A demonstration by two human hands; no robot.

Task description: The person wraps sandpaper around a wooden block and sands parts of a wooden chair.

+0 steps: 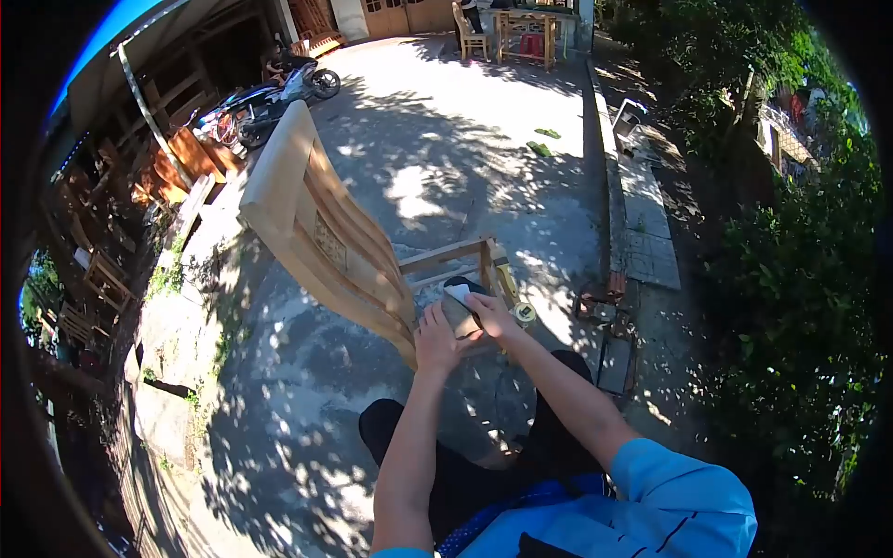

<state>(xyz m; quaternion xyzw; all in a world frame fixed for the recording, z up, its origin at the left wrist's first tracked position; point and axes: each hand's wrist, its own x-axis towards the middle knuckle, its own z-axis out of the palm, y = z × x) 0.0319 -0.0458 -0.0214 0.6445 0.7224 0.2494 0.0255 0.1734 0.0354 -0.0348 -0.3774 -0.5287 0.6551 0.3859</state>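
An unpainted wooden chair frame (321, 219) stands in front of me, its tall slatted back leaning to the left. Between my hands is a small folded sheet, likely sandpaper (459, 317), brownish with a whitish corner turned up. My left hand (435, 339) is beside the foot of the chair back, with its thumb at the sheet's lower edge. From the right, my right hand (493, 314) pinches the sheet near its upper edge. Just beyond it, a yellow tool with a round end (507, 284) rests by the chair's seat frame (451, 249).
Shadow-dappled concrete (409, 186) spreads around the chair. Parked motorbikes (279, 98) and wood pieces (191, 153) are at the left. A low curb (603, 153) and dense bushes (800, 279) line the right. Wooden furniture (526, 37) stands at the back.
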